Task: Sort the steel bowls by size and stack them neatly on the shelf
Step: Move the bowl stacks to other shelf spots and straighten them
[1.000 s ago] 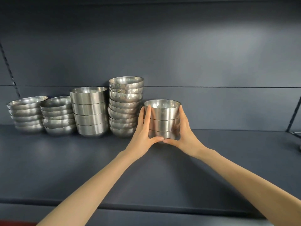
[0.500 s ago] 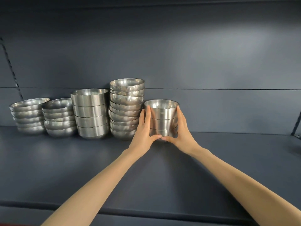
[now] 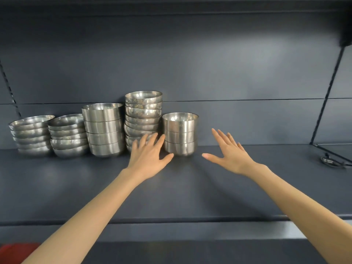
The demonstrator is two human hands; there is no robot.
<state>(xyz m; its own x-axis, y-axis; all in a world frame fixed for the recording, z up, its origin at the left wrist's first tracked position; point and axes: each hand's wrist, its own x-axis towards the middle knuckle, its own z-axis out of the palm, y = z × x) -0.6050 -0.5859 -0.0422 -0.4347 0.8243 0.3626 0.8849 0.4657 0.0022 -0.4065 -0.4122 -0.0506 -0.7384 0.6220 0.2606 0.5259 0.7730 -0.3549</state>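
Observation:
A small stack of three straight-sided steel bowls (image 3: 180,134) stands on the dark shelf (image 3: 190,187), at the right end of a row of stacks. My left hand (image 3: 147,155) hovers just left of it with fingers spread, holding nothing. To the stack's right, my right hand (image 3: 229,152) is also spread and apart from the bowls. Left of the small stack stand a tall stack of rounded bowls (image 3: 142,119), a stack of wider straight-sided bowls (image 3: 103,128), and two low stacks of shallow bowls (image 3: 67,135) (image 3: 31,134).
The shelf's back panel (image 3: 190,63) rises right behind the stacks. A black slanted bracket (image 3: 327,96) and a dark cable (image 3: 331,161) sit at the far right. Something red (image 3: 17,250) shows at the bottom left, below the shelf's front edge.
Both hands let go of the small stack and drew apart and back, fingers spreading. The stack now stands alone on the shelf beside the tall rounded stack.

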